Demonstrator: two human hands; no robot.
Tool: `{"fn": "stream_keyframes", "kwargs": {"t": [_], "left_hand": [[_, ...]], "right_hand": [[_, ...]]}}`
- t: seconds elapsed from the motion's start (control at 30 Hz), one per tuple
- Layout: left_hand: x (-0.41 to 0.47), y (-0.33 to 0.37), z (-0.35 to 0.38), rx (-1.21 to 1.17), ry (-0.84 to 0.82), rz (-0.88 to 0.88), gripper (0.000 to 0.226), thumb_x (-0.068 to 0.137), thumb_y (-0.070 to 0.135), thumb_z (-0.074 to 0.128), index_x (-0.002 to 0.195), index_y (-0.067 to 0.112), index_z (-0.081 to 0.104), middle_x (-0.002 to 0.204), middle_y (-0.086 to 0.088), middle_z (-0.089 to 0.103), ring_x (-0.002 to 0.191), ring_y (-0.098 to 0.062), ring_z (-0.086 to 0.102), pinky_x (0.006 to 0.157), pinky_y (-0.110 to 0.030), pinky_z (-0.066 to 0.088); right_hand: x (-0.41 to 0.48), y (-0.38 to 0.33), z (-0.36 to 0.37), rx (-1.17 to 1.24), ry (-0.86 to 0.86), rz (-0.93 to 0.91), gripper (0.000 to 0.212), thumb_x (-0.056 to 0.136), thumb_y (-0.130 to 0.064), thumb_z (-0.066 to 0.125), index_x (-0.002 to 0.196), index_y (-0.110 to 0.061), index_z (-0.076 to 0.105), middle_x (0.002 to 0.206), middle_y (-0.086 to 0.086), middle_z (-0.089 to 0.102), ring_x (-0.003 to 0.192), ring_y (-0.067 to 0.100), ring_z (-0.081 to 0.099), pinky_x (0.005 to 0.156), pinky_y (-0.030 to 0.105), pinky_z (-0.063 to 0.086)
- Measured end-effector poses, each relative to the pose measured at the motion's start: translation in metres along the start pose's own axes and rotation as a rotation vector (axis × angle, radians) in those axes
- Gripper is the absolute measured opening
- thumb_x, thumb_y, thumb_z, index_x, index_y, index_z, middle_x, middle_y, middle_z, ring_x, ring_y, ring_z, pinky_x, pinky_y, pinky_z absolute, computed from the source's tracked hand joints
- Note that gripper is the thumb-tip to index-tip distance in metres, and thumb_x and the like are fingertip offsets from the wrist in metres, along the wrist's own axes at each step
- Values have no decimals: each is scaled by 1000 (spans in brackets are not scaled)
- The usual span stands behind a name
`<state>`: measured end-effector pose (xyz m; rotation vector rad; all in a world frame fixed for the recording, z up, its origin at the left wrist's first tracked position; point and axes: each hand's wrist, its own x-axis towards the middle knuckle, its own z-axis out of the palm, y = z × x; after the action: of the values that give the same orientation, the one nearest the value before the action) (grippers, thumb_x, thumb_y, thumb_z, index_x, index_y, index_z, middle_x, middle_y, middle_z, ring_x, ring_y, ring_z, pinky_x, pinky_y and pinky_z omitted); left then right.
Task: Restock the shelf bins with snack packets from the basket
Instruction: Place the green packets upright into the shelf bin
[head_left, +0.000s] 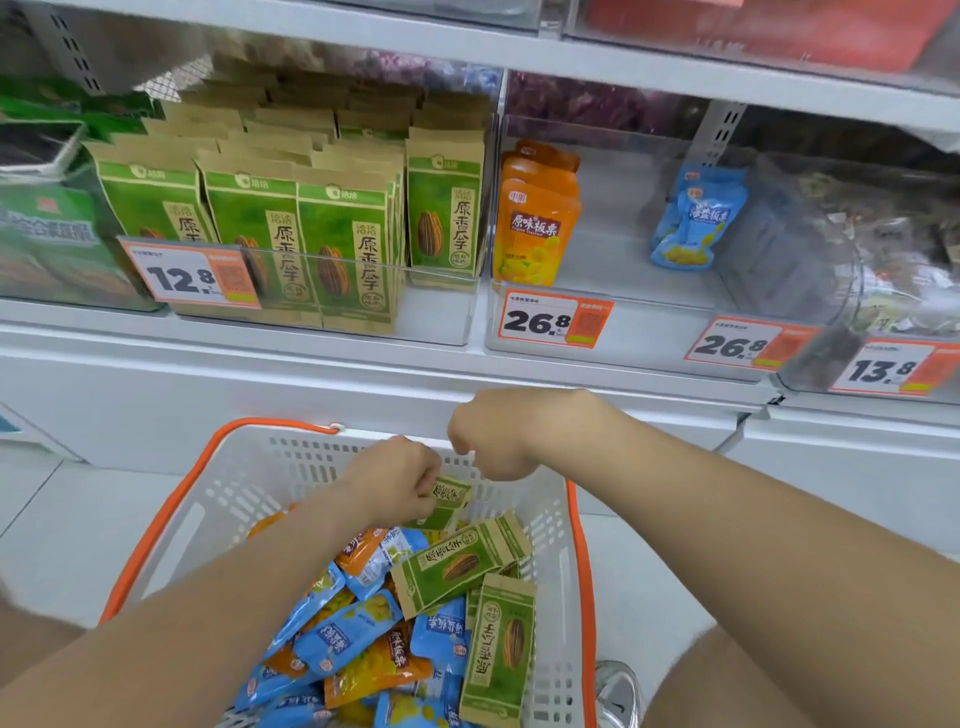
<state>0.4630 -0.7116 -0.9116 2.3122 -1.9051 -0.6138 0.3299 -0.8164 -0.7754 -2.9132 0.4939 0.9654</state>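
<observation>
Head view looks down my two bare forearms into the basket (249, 488), white slotted plastic with an orange edge, which stands on the floor right in front of the shelf (260, 364). My hands are close together over its far wall. My left hand (395, 480) has its fingers curled round a green packet (448, 501), a flat paper-look pouch, partly hidden by my knuckles. My right hand (493, 436) is curled just above it; I see only its back, so I cannot tell whether it holds anything.

Under my arms lies a heap of loose packets (363, 623): glossy blue and orange pouches, and flat green ones on top.

Above, a clear bin (441, 317) is packed with upright green seed packets (343, 244). Beside it stand a few orange pouches (535, 234), well apart from some blue pouches (696, 223). Price tags (550, 322) are fixed to the bin fronts. The far-right bin (893, 249) is too blurred to read. A shoe (618, 691) is cut off at the lower edge.
</observation>
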Motion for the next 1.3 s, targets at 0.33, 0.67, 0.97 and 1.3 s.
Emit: {"fn": "stream_keyframes", "kwargs": {"t": [0.33,0.67,0.97,1.3], "left_hand": [[-26,0,-78,-941,-3,40,42,88,10,84,103,20,46,107,-6,62,76,-23,68,62,-35,54],[-49,25,-123,-1498,471,-151,38,93,11,77,128,13,64,114,-13,78,92,-27,78,74,-44,65],[-70,65,-171,-1622,610,-113,26,98,25,73,120,12,72,106,-10,80,95,-27,78,71,-40,64],[-78,87,-217,-1491,630,-30,17,97,19,74,112,12,75,103,-8,81,94,-27,79,82,-49,64]], "right_hand": [[-20,12,-13,135,88,22,34,99,-34,64,128,-14,65,122,6,69,110,30,65,93,43,56],[-36,6,-41,1247,563,210,19,97,-35,73,101,-17,75,90,8,76,73,20,74,51,31,57],[-50,-29,-65,1638,1003,135,13,97,-15,73,89,-20,83,85,0,80,84,25,78,70,42,65],[-64,-20,-86,1349,1300,152,14,96,-17,71,105,-27,76,75,-7,75,77,11,75,81,46,63]]}}
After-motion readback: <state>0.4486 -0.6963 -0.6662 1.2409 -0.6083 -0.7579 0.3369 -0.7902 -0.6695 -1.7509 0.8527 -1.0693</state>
